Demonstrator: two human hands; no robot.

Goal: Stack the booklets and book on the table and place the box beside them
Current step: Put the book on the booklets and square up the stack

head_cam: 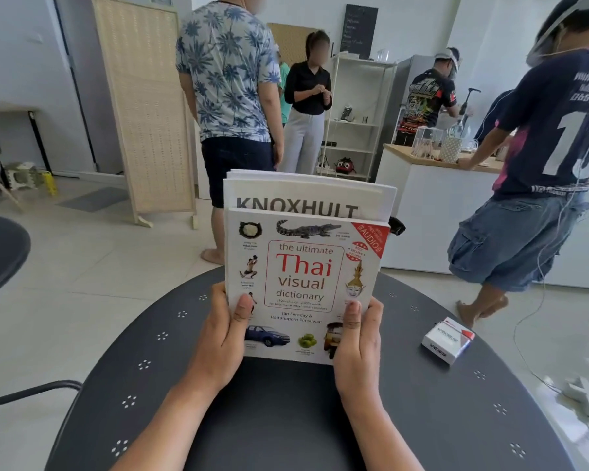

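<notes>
Book [303, 283] and booklets [306, 195] upright between left hand [223, 338] and right hand [357, 338], thumbs pressing cover, box [447, 339] near table's [276, 419] right edge.

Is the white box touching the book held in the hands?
Apart. The head view shows the white box lying on the table to the right of the book, with bare dark tabletop between them.

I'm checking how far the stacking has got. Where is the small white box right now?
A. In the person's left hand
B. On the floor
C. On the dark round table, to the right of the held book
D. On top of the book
C: the white box lies on the dark table, apart from the book that both hands hold upright.
</notes>
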